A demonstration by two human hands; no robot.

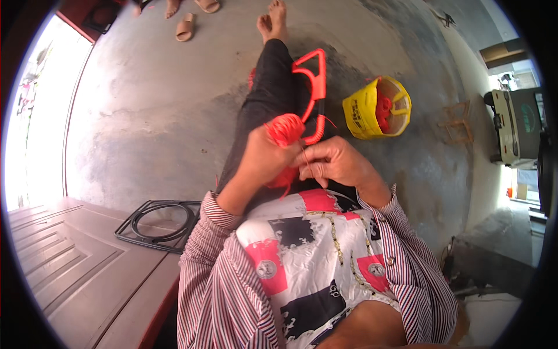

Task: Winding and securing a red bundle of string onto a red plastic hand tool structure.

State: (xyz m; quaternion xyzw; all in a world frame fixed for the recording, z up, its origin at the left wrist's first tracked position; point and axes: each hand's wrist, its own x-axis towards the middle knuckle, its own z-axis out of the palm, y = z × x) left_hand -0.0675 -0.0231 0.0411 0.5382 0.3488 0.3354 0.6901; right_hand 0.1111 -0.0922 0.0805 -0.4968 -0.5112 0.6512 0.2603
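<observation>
Datum: yellow bucket (360,119). Left of it, the red-wound frame (318,87) obstructs you, leaving a narrow floor gap between. Your right hand (338,163) has passage along its near side. Red material (383,110) partly fills its mouth; rightward, bare floor (423,152) reaches a wooden frame (457,123).

And here you are in what looks like a home, a plain room doing double duty for handwork! Bare, stained concrete floor (151,87) spreads out ahead of you, a loose slipper (185,28) lies on it, and your foot (278,22) is bare. Daylight pours through the doorway (43,116) at your left, while the yellow bucket (359,119) and red strands (285,129) before you give the work away.
</observation>
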